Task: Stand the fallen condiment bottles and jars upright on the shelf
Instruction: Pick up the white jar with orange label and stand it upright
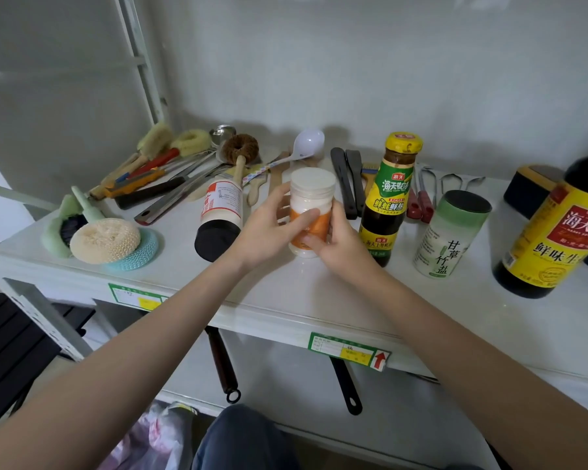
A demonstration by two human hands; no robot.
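Both hands close around the white-lidded jar (311,212), which stands upright on the white shelf (286,293) near its middle. The left hand (269,232) wraps the jar from its left side, fingers curled over the orange label and thumb up near the lid. The right hand (336,245) cups the jar's lower right side, its fingers (311,240) pressed against the base; neither hand is spread wide, both are bent snugly to the jar's wall.

Just left of the jar, a black-capped bottle (219,215) lies on its side, cap toward the shelf's front edge and base toward the utensils (170,178) piled behind it. Immediately right of the jar stands the yellow-capped sauce bottle (389,198), upright, with the right hand almost touching its base. Further right of the jar, the green salt canister (450,232) stands upright, and beyond it a large soy sauce bottle (550,232) stands at the picture's edge. Far left of the jar, scouring pads (106,240) rest near the shelf's corner.
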